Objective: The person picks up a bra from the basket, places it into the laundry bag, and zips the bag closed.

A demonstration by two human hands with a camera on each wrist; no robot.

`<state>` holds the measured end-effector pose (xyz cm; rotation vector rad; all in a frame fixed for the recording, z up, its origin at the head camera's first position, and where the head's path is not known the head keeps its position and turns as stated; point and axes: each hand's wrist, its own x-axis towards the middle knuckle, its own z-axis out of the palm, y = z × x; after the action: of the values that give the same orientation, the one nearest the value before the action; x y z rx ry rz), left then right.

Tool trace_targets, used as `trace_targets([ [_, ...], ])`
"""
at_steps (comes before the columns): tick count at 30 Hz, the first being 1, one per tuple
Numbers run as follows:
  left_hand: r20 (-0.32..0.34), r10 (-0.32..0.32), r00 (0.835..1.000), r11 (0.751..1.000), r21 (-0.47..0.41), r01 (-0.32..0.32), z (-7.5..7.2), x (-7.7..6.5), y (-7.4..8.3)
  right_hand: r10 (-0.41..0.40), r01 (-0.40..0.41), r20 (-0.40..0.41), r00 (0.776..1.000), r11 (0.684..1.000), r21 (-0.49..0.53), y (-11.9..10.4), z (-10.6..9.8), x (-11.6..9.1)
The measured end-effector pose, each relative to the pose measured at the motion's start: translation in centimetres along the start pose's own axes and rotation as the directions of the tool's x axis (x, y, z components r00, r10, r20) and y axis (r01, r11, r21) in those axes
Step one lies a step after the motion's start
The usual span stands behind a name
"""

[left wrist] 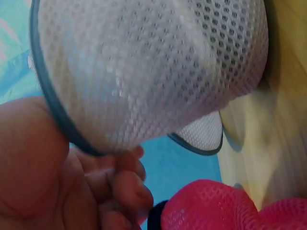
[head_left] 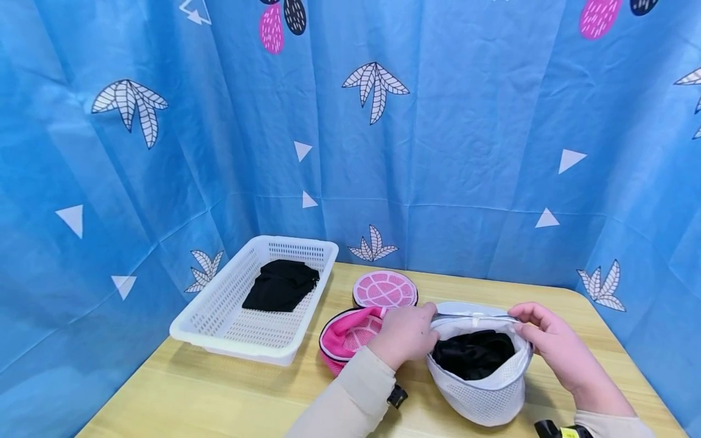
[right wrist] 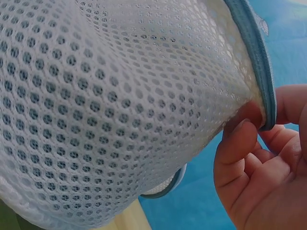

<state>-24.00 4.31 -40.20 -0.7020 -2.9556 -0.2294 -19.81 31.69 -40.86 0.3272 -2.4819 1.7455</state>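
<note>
A white mesh laundry bag [head_left: 482,398] with a grey-edged rim stands open on the table, a black cloth [head_left: 473,354] bunched inside it. On its left side, my left hand [head_left: 408,334] holds the rim; in the left wrist view the thumb and curled fingers [left wrist: 127,187] lie at the grey edging. My right hand [head_left: 558,347] pinches the opposite side of the rim between thumb and fingers [right wrist: 232,153]. Behind the opening, the bag's lid [head_left: 473,308] is folded back. A pink mesh laundry bag [head_left: 334,359] sits open beside my left hand, partly hidden by it.
A white plastic basket [head_left: 205,328] at the left contains a folded black garment [head_left: 282,286]. The pink bag's round lid [head_left: 385,289] lies back toward the curtain [head_left: 465,152], which surrounds the wooden table [head_left: 219,401] on the back and sides.
</note>
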Motion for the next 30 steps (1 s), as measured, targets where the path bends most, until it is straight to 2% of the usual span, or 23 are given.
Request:
trace_targets([
  [4, 0.003, 0.048, 0.999, 0.993, -0.107, -0.048, 0.0, 0.3, -0.3, 0.027, -0.028, -0.022, 0.999, 0.999, -0.026, 0.0, -0.5, 0.0],
  [7, 0.002, 0.073, 0.997, 0.970, -0.234, -0.070, 0.1, 0.6, -0.4, 0.037, -0.038, -0.035, 0.999, 0.999, -0.033, 0.1, -0.8, 0.1],
  [8, 0.002, 0.072, 0.997, 0.953, -0.295, -0.068, 0.2, 0.7, -0.4, 0.039, -0.040, -0.038, 0.999, 0.999, -0.035, 0.2, -1.0, 0.1],
  [10, 0.007, 0.055, 0.998, 0.898, -0.438, -0.046, 0.4, 0.9, -0.4, 0.038, -0.039, -0.043, 0.998, 0.999, -0.026, 0.4, -1.2, 0.1],
  [12, 0.014, 0.027, 1.000, 0.813, -0.582, -0.013, 0.7, 1.1, -0.3, 0.038, -0.039, -0.045, 0.998, 0.999, -0.011, 0.6, -1.4, 0.1],
  [14, 0.028, -0.001, 1.000, 0.705, -0.709, 0.020, 1.0, 1.3, -0.2, 0.032, -0.031, -0.043, 0.999, 0.999, 0.030, 0.9, -1.6, 0.1],
  [17, 0.037, -0.035, 0.999, 0.574, -0.818, 0.050, 1.6, 1.5, -0.1, 0.014, -0.012, -0.018, 1.000, 0.994, 0.111, 1.5, -1.7, 0.2],
  [19, 0.043, -0.048, 0.998, 0.511, -0.857, 0.062, 1.9, 1.6, 0.0, 0.014, -0.014, 0.004, 1.000, 0.987, 0.158, 1.8, -1.6, 0.3],
  [23, 0.067, -0.040, 0.997, 0.420, -0.904, 0.077, 2.7, 1.8, 0.0, 0.042, -0.044, 0.018, 0.999, 0.988, 0.145, 2.2, -1.4, 0.3],
  [25, 0.097, -0.034, 0.995, 0.343, -0.934, 0.103, 3.1, 1.8, 0.0, 0.057, -0.059, 0.015, 0.998, 0.990, 0.129, 2.3, -1.2, 0.4],
  [27, 0.127, -0.040, 0.991, 0.242, -0.961, 0.133, 3.6, 1.8, 0.0, 0.069, -0.071, 0.019, 0.997, 0.988, 0.140, 2.5, -0.9, 0.4],
  [30, 0.160, -0.054, 0.986, 0.043, -0.986, 0.162, 4.6, 1.7, -0.1, 0.093, -0.097, 0.028, 0.995, 0.979, 0.180, 2.9, -0.6, 0.3],
])
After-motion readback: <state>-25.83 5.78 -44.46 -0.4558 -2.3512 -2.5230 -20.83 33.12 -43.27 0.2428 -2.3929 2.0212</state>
